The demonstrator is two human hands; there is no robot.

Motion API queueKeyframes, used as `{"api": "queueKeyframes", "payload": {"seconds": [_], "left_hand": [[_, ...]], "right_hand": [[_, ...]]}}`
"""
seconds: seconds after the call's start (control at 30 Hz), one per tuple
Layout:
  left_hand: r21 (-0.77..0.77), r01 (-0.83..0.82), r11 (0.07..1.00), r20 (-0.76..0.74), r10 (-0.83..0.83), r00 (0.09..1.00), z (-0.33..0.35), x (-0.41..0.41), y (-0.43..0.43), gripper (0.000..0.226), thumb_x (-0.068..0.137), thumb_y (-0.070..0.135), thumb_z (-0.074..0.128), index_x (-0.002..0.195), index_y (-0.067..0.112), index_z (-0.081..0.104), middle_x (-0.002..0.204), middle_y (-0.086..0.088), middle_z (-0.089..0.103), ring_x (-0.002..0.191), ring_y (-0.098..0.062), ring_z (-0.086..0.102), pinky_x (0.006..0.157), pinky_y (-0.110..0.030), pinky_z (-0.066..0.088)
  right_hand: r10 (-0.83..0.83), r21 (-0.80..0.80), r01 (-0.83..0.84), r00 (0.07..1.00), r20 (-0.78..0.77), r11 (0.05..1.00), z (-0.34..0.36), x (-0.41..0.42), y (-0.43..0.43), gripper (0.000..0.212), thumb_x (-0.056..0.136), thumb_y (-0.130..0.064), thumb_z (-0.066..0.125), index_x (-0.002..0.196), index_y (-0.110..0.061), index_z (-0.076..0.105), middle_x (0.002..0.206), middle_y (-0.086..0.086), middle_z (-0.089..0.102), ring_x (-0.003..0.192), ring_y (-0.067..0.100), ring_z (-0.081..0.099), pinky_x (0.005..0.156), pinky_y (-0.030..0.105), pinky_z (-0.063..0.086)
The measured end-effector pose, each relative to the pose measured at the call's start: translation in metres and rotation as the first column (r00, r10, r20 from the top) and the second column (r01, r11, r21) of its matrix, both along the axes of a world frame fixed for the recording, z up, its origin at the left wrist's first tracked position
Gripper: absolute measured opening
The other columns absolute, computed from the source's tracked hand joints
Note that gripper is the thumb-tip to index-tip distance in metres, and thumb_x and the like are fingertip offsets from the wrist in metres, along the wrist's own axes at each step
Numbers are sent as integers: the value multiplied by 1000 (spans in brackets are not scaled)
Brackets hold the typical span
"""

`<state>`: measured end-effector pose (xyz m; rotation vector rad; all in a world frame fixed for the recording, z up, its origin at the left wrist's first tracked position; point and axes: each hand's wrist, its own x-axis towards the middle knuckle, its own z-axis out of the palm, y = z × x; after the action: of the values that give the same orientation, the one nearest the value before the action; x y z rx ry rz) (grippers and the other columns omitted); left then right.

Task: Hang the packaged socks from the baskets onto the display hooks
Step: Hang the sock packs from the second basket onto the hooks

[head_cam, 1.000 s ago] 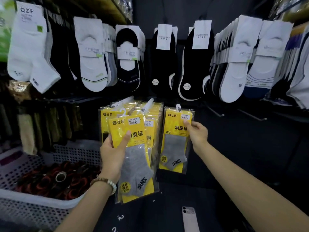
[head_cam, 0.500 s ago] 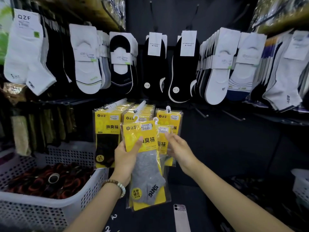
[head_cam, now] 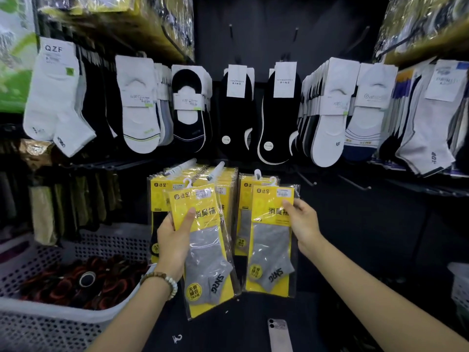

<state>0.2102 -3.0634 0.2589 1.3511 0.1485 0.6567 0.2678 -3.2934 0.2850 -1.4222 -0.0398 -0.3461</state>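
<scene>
In the head view, the left hand (head_cam: pixel 175 240) is gripping a glossy, crinkled plastic sock pack (head_cam: pixel 205 250) — yellow card, flat grey sock inside — with its thumb lying across the front. The right hand (head_cam: pixel 303 222) is pinching the upper right edge of a second pack (head_cam: pixel 271 237), holding it upright. Just above and behind both hands, matching hung packs (head_cam: pixel 228 179) are crowding white rod-shaped display hooks (head_cam: pixel 217 170). Down to the left of the left hand, a perforated white plastic basket (head_cam: pixel 50 313) is sitting.
</scene>
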Motion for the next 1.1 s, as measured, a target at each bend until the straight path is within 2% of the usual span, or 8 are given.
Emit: {"api": "queueKeyframes", "payload": {"seconds": [0.2,0.37,0.53,0.7,0.77,0.87,1.0,1.1], "left_hand": [[16,-5,1000,4,5,1000,1,6,6,10,86,38,65,92,33,59,96,15,66,89,-1,60,68,-18,41],[29,3,1000,13,-4,1000,-2,12,7,17,86,37,64,100,28,60,98,14,65,92,-2,59,72,-19,41],[35,38,999,16,-39,999,-2,16,4,8,87,36,64,91,36,58,97,18,64,91,3,57,69,-15,39],[60,60,996,-6,-60,998,-5,18,-4,6,87,36,63,91,37,59,92,20,66,80,10,60,65,-11,40],[73,82,994,-19,-80,997,-7,19,-10,7,86,36,64,91,38,60,90,20,67,79,11,61,64,-11,41],[61,155,986,-44,-152,987,-11,24,-26,15,85,36,66,99,31,63,94,13,71,86,0,66,71,-19,49],[89,258,962,-53,-254,966,-12,25,-58,15,85,33,67,98,27,66,88,13,74,78,2,68,59,-9,49],[87,333,939,-46,-330,943,-13,25,-74,14,88,29,64,102,27,65,90,13,74,81,0,69,59,-9,49]], "right_hand": [[53,-131,-51,998,13,990,14,32,14,19,94,-12,57,111,-4,63,96,7,69,78,9,65,59,13,54],[58,-92,-62,997,-49,994,4,54,20,19,94,-14,58,110,-7,65,100,6,69,78,8,65,57,12,53],[-85,-85,73,986,-142,994,-13,68,16,26,85,-21,71,102,-2,66,105,14,69,98,25,66,90,39,54],[-232,-136,205,947,-223,969,-36,57,4,29,83,-20,72,104,-2,63,102,13,65,96,26,61,92,41,52],[-183,-129,160,964,-191,979,-39,45,3,30,85,-21,70,106,-2,61,96,10,63,90,22,61,87,38,54],[-1,-128,-16,992,-129,992,-34,19,11,27,91,-28,62,107,-7,61,93,6,65,81,15,62,70,24,53],[256,-143,-267,963,-89,953,-23,-10,26,25,92,-34,57,106,-15,65,99,0,72,88,11,69,70,19,54],[273,-78,-274,962,-21,959,-23,-20,28,18,93,-22,59,107,-15,66,104,0,73,93,8,69,71,15,54]]}}
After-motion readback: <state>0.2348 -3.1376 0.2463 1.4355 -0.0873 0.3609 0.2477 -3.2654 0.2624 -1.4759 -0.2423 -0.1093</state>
